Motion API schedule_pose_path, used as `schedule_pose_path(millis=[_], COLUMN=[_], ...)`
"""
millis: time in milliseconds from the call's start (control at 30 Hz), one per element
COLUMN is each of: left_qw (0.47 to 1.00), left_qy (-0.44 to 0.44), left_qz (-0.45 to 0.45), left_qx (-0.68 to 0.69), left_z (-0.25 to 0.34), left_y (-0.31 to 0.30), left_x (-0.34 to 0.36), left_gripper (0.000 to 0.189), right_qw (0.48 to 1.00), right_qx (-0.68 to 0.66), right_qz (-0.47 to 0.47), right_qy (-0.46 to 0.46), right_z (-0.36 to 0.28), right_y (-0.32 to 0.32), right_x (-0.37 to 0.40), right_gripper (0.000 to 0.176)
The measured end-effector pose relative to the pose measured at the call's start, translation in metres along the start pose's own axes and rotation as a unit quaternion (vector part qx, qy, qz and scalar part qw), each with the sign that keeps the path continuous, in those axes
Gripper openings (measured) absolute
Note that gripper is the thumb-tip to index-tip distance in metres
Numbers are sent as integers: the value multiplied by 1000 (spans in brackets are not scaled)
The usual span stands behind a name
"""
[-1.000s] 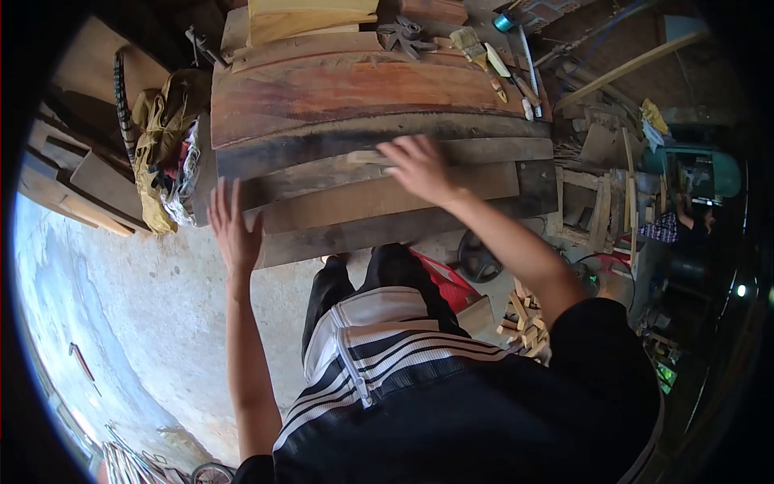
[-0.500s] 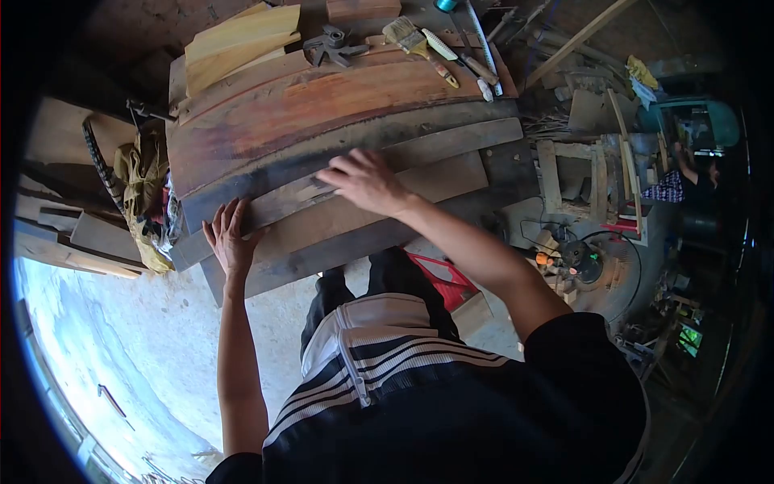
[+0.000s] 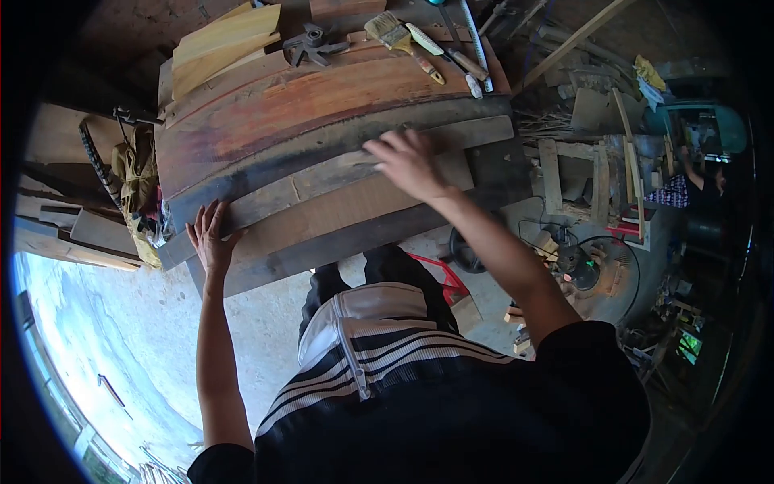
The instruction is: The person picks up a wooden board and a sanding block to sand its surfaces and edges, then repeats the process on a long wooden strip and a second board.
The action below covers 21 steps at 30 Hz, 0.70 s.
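Note:
A long narrow board [image 3: 306, 185] lies across the dark workbench, over a wider light brown board [image 3: 355, 206]. My left hand [image 3: 213, 238] rests with fingers spread at the left end of the narrow board. Farther right, my right hand [image 3: 407, 165] is over the middle of the same board, its fingers extended and slightly blurred. Whether its fingertips press on the wood or hold anything small is not clear. Behind the boards is a reddish wooden surface [image 3: 274, 101].
At the back of the bench lie a brush [image 3: 403, 44], a metal star-shaped part [image 3: 313, 45], a ruler [image 3: 477, 48] and yellowish wood pieces [image 3: 222, 52]. A red stool [image 3: 447, 278] stands under the bench. Another person [image 3: 701, 185] is far right.
My right hand has moved to the right along the narrow board. My left hand stays at its left end. The whole view has shifted slightly.

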<state>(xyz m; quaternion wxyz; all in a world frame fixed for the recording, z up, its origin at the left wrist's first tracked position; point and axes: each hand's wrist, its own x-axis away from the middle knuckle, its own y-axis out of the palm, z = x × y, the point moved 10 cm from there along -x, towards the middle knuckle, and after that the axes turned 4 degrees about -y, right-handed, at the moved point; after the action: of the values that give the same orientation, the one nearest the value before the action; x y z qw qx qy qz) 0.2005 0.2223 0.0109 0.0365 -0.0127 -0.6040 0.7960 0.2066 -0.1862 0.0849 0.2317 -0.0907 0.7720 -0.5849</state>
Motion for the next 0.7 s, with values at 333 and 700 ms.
schedule_pose_path(millis=[333, 700], left_qw=[1000, 901], left_qy=[-4, -351], left_qz=[6, 191], left_qx=[-5, 169], left_z=[-7, -244], left_y=[3, 14], left_x=[-2, 67], left_gripper=[86, 80], right_qw=[970, 572], right_qx=[94, -542], right_qz=[83, 181], right_qy=[210, 589], right_z=[217, 325], right_y=[-66, -3], right_x=[112, 220], right_gripper=[51, 67])
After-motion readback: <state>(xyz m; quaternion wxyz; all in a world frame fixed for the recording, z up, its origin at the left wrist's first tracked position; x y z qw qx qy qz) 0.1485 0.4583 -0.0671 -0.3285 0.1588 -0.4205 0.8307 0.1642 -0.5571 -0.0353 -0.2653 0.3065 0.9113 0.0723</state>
